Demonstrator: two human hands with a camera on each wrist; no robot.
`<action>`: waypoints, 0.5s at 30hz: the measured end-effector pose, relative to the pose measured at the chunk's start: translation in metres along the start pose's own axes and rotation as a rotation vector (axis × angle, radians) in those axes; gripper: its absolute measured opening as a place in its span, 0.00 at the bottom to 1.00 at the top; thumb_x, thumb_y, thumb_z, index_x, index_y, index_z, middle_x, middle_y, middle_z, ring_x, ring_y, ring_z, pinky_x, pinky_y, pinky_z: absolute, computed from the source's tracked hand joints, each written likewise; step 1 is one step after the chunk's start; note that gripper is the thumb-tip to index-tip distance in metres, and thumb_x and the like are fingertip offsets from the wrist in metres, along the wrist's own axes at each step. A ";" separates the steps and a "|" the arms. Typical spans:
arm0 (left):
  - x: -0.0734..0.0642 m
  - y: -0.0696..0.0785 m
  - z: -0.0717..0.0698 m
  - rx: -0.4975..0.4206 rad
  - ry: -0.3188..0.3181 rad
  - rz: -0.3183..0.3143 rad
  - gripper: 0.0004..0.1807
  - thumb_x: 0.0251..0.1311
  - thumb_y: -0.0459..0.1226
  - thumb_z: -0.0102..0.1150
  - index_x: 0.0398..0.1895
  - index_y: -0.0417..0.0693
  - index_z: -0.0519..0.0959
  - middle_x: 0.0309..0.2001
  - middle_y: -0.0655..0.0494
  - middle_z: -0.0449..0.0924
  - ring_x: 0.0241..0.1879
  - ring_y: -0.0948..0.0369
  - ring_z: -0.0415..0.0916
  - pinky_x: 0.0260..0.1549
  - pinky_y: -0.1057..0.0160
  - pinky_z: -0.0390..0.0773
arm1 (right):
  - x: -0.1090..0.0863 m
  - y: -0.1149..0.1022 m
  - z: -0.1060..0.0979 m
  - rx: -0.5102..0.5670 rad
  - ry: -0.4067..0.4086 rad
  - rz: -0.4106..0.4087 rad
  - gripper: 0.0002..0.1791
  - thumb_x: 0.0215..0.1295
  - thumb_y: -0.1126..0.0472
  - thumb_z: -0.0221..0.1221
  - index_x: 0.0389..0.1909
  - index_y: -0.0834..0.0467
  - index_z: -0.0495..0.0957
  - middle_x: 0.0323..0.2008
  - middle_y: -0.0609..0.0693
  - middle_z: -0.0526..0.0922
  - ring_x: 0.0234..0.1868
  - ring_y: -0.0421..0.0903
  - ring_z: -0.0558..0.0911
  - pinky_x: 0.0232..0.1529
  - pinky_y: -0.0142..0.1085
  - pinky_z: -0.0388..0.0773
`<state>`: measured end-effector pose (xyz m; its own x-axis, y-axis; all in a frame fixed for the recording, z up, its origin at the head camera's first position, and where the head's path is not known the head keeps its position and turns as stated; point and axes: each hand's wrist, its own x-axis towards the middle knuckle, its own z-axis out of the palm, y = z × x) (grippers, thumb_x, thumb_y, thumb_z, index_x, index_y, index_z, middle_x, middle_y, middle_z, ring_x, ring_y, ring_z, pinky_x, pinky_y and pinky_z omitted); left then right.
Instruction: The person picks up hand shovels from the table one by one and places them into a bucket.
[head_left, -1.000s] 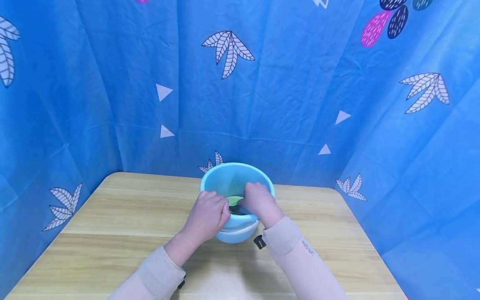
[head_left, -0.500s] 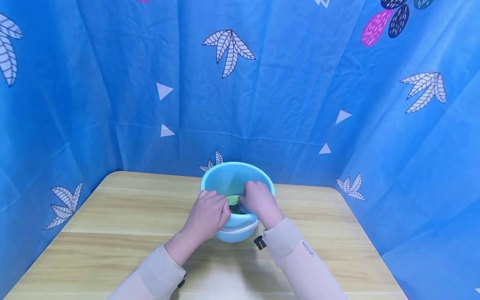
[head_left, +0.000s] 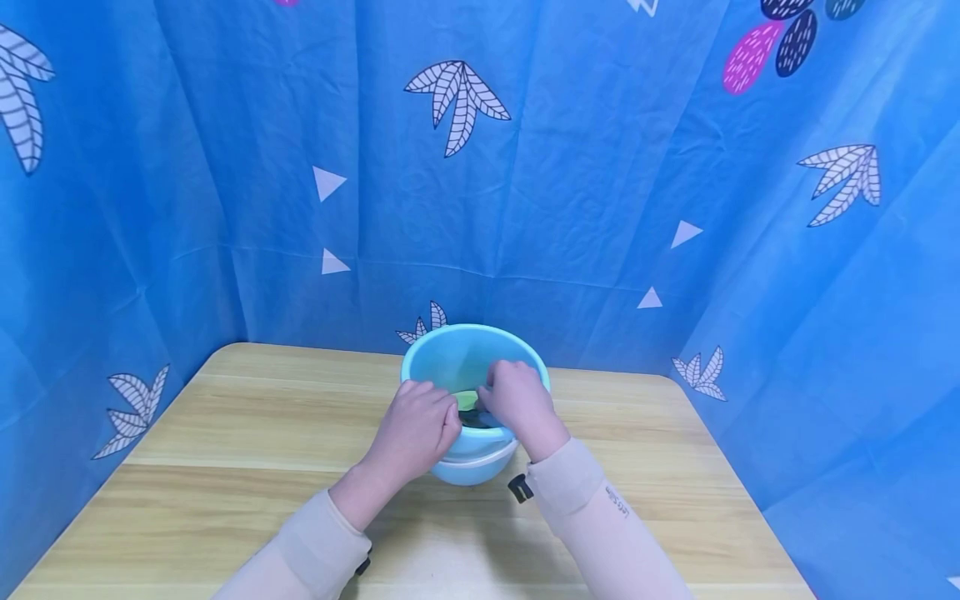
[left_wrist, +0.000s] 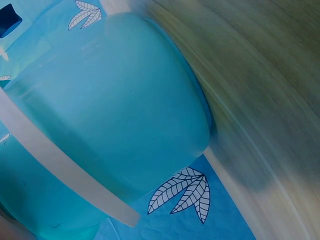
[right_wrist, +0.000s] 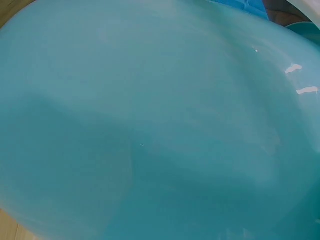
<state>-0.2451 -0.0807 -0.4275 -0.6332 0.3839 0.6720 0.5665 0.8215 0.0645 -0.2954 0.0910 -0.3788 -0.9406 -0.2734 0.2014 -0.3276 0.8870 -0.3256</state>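
A light blue bucket [head_left: 438,358] stands on the wooden table, its white handle [head_left: 483,459] hanging down across the near side. My left hand [head_left: 422,425] grips the left part of its rim, with the thumb toward the inside. My right hand [head_left: 519,398] reaches over the near right rim, its fingers bent down into the bucket. Below those fingers, something dark [head_left: 470,418] and a light green patch [head_left: 467,400] show inside. Most of the right fingertips are hidden, and I cannot tell what they hold. The bucket's outer wall [left_wrist: 125,100] fills much of both wrist views.
The pale wooden table [head_left: 262,417] reaches out on both sides of the bucket. A blue curtain [head_left: 570,167] with leaf and triangle prints hangs close behind the table and along its sides. Each sleeve has a black strap end [head_left: 519,487] near the wrist.
My right hand has shifted very slightly inside the bucket, its knuckles a touch higher. The left hand and the bucket stay where they were.
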 end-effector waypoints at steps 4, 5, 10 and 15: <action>0.000 0.000 0.000 0.001 -0.006 -0.004 0.16 0.67 0.40 0.42 0.18 0.56 0.67 0.18 0.66 0.61 0.26 0.62 0.61 0.37 0.59 0.64 | 0.000 0.000 0.000 0.020 0.008 0.002 0.18 0.67 0.58 0.63 0.17 0.54 0.74 0.12 0.46 0.66 0.18 0.45 0.70 0.26 0.37 0.70; 0.000 0.000 0.000 0.001 -0.007 -0.005 0.16 0.67 0.40 0.42 0.18 0.57 0.67 0.18 0.66 0.61 0.26 0.62 0.61 0.37 0.59 0.64 | 0.000 0.000 0.000 0.023 0.011 0.002 0.17 0.67 0.58 0.63 0.17 0.53 0.74 0.12 0.46 0.67 0.18 0.45 0.70 0.26 0.37 0.70; 0.000 0.000 -0.001 0.002 -0.018 -0.010 0.15 0.66 0.40 0.43 0.19 0.57 0.66 0.18 0.67 0.61 0.27 0.63 0.60 0.37 0.59 0.64 | -0.001 0.000 0.000 0.035 0.027 0.006 0.15 0.67 0.57 0.62 0.19 0.52 0.75 0.15 0.45 0.73 0.19 0.44 0.74 0.27 0.37 0.72; 0.000 0.000 -0.001 0.001 -0.019 -0.013 0.15 0.66 0.40 0.45 0.19 0.57 0.67 0.18 0.67 0.61 0.27 0.63 0.60 0.37 0.60 0.64 | -0.002 0.000 -0.001 0.053 0.050 0.007 0.12 0.68 0.57 0.60 0.24 0.54 0.76 0.17 0.44 0.76 0.20 0.43 0.76 0.28 0.37 0.73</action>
<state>-0.2443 -0.0811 -0.4267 -0.6507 0.3808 0.6570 0.5575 0.8270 0.0728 -0.2932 0.0921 -0.3784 -0.9375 -0.2475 0.2448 -0.3269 0.8675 -0.3751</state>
